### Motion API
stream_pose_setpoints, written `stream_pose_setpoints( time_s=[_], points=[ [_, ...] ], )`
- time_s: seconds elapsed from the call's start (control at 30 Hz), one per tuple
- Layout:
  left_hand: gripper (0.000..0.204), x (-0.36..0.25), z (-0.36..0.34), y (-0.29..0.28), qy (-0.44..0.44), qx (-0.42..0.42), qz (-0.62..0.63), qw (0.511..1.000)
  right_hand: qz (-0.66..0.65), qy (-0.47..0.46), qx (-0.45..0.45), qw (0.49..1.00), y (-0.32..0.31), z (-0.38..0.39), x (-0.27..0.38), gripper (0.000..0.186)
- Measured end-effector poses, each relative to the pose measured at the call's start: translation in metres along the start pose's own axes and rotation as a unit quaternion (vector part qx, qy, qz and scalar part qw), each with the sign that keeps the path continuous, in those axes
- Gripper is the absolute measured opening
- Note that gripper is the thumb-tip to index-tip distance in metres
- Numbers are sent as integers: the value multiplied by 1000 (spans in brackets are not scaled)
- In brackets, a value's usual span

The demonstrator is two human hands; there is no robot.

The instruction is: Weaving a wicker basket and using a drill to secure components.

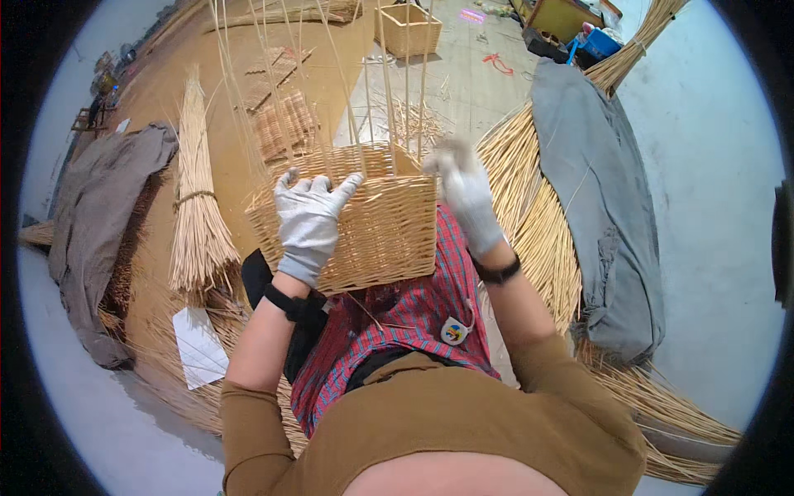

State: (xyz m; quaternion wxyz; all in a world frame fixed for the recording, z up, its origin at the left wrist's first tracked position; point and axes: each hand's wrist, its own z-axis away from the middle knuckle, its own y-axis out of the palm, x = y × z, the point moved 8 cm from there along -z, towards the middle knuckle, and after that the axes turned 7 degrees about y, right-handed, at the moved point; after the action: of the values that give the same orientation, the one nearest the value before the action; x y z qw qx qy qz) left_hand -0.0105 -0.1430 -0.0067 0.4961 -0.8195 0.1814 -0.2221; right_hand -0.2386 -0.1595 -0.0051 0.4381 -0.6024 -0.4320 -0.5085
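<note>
Blurred right hand (468, 192) beside the wicker basket (385, 230), fingertips indistinct

A single view from the wearer's head, facing steeply down and forward over their own brown top (447, 413), which is nearest the lens and spans much of the lower edge. At middle range, around the centre, come the gloved left hand (310, 217), gloved right hand (466, 197) and wicker basket (385, 231). A wicker box (410, 39) near the top looks small and farther off (the fisheye bends outer edges).
</note>
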Motion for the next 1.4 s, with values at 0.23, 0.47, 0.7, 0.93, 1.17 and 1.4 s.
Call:
stream_pose_setpoints(
  time_s=[0.23, 0.47, 0.7, 0.93, 1.17, 1.4],
  points=[
    [40, -40, -14, -46, -25, -113, 46, 992, -153, 99, -21, 983, -23, 40, -62, 14],
    [24, -71, -59, 7, -19, -35, 324, 945, 5, 26, -77, 997, -14, 24, -43, 14],
    [16, -61, -47, 56, -220, 17, 606, 764, 213, -180, -167, 946, -26, 49, 9, 18],
    [14, -58, -49, 53, -181, -24, 542, 820, 328, -217, -84, 916, 9, 64, 14, 25],
    [16, -56, -47, 52, -193, -24, 535, 822, 283, -215, -95, 930, 11, 69, 2, 34],
    [17, -55, -47, 61, -186, -47, 658, 728, 255, -303, -30, 918, 19, 80, 1, 38]
  ],
)
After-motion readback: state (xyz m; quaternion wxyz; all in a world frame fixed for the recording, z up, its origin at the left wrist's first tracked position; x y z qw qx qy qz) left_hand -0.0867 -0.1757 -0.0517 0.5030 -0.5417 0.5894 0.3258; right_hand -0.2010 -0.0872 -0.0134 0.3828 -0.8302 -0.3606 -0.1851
